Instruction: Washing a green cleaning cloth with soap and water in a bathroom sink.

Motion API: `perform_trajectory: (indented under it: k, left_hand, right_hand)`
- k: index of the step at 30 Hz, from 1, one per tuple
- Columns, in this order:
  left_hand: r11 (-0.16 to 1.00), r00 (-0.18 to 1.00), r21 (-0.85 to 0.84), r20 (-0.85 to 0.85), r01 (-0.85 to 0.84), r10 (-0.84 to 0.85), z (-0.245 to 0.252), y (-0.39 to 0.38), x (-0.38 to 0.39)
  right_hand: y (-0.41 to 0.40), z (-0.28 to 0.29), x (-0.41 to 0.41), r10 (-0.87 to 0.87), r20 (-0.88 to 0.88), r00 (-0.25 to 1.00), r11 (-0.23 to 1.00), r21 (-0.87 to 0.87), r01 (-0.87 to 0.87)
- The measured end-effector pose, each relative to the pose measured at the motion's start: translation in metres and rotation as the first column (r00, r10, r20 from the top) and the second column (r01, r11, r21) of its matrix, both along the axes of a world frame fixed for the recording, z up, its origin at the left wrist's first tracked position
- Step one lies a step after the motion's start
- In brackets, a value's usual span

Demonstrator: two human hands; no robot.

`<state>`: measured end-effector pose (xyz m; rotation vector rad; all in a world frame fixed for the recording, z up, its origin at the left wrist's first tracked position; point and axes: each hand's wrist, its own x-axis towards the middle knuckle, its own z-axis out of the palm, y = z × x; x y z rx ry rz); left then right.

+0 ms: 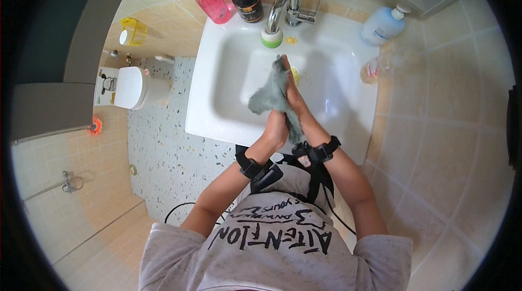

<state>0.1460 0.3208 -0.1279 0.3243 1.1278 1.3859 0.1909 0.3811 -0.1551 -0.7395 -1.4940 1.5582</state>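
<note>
A grey-green fuzzy cloth (270, 91) is bunched between my two hands above the white washbasin (228, 122). My left hand (277, 126) grips it from below with the fingers curled, partly hidden by the folds. Along the cloth's right side runs my right hand (294, 93), fingers stretched toward the tap and cloth against the palm. One end of the cloth hangs down by my right wrist. Behind my right hand, a yellow object (296, 76) lies in the basin, mostly covered. The chrome tap (281, 3) with its green-and-white nozzle (272, 39) stands beyond my fingertips; no water stream is visible.
A pink bottle (214, 3) and a black pump bottle (247, 2) stand on the basin's back left corner. At the right are a blue pump bottle (382, 26) and a clear bottle (371, 71). A small yellow piece (291, 40) sits near the tap. A toilet (130, 87) is left.
</note>
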Motion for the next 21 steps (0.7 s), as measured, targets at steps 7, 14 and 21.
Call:
perform_trajectory:
  k: [7,14,21]
  left_hand:
    - [0.998,0.989,0.066,0.147,-0.017,0.007,-0.037,0.028,-0.035]
    - [0.995,0.976,-0.05,0.202,0.091,-0.079,-0.007,0.019,-0.01]
    - [0.996,0.942,-0.008,0.325,0.09,-0.083,-0.018,0.021,-0.015]
  right_hand:
    - [-0.03,0.013,-0.01,-0.062,0.252,0.966,0.973,0.229,0.002]
    - [-0.01,0.002,0.006,-0.133,0.195,0.972,0.991,0.048,0.126]
    - [-0.008,0.01,0.019,0.033,0.158,0.987,0.992,-0.127,-0.013]
